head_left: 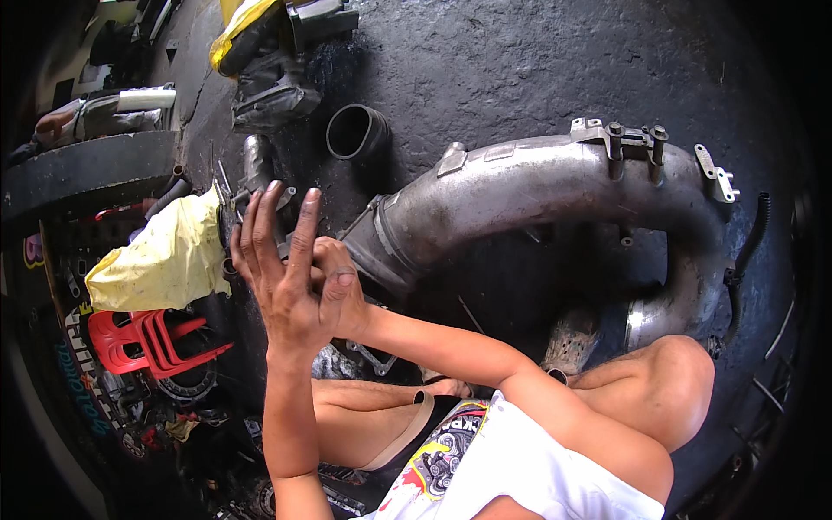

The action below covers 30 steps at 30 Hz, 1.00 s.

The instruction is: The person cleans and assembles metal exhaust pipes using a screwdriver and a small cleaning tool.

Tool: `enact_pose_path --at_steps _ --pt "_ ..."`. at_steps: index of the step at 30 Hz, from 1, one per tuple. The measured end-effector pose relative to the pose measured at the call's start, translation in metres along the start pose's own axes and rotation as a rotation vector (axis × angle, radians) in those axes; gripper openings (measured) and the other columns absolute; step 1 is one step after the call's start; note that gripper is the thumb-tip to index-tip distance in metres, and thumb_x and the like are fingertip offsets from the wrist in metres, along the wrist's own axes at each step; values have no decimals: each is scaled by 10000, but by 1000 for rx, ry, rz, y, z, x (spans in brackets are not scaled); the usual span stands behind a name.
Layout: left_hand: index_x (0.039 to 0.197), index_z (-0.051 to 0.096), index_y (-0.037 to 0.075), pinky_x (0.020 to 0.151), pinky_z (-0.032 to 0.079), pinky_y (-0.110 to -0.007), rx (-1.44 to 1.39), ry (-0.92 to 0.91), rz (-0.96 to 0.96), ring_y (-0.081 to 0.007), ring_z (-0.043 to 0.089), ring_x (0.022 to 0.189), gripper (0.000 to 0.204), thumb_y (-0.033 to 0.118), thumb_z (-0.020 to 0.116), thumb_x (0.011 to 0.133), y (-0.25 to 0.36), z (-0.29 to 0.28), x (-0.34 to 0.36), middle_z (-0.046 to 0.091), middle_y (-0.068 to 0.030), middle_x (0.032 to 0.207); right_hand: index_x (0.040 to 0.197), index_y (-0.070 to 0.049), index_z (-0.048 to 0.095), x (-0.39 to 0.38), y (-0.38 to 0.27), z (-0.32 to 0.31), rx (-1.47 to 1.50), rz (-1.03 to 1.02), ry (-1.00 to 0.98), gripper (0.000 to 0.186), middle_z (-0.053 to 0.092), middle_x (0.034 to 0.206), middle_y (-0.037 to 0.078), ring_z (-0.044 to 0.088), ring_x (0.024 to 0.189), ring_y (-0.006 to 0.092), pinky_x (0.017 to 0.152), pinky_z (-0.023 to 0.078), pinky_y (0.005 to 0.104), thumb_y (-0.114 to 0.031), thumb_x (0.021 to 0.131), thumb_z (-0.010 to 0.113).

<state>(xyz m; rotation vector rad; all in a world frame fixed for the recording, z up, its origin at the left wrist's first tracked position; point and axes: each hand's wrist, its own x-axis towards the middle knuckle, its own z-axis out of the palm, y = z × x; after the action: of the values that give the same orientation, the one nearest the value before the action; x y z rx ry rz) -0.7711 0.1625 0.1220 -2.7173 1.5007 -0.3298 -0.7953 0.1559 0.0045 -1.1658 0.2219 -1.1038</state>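
My left hand is raised with its back showing, fingers stretched upward and apart, holding nothing. Just behind it is my right hand, its fingers curled in. The left hand covers most of it, so what it holds, if anything, is hidden. Both hands are beside the flanged end of a large curved metal pipe, which arches across the dark floor to the right. A bracket with two upright bolts sits on top of the pipe. A small perforated metal plate lies at its far right.
A black rubber sleeve stands beyond my hands, near a grey metal casting. At left are a yellow cloth, a red plastic chair and scattered parts. A corrugated black hose lies right of the pipe. My bent knee is close to it.
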Motion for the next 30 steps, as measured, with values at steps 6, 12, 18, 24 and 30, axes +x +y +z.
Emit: enact_pose_path --at_steps 6,12,18,24,30 --pt "1433 556 179 1145 192 -553 -110 44 -2 -367 341 1412 782 739 392 911 12 7 0 430 -194 1479 780 -42 606 16 17 -12 37 -30 -182 207 618 805 132 616 755 358 640 476 445 -223 717 686" --pt "1442 538 131 1159 175 -528 -36 3 -51 -389 348 1401 808 727 310 947 7 0 0 413 -213 1489 847 14 631 73 24 -32 270 -31 -966 304 657 847 223 632 832 437 678 516 478 -198 637 690" --pt "1453 524 135 1157 177 -531 4 -34 -64 -386 350 1400 809 728 312 946 4 -3 -1 414 -209 1490 890 12 630 58 18 -27 204 103 -1070 287 650 931 220 629 880 407 774 507 465 -173 675 675" --pt "1440 547 208 1146 136 -587 -61 1 -46 -350 326 1429 768 742 383 912 8 3 -5 410 -163 1508 842 -10 605 -4 5 -9 -49 72 -86 173 561 1019 160 529 967 359 863 419 465 -168 775 631" --pt "1412 567 113 1155 189 -536 -16 -22 -13 -391 363 1392 810 728 316 949 16 2 -3 444 -201 1466 731 -24 566 22 22 -15 5 -27 -183 216 602 714 124 580 664 368 666 466 440 -216 689 656"
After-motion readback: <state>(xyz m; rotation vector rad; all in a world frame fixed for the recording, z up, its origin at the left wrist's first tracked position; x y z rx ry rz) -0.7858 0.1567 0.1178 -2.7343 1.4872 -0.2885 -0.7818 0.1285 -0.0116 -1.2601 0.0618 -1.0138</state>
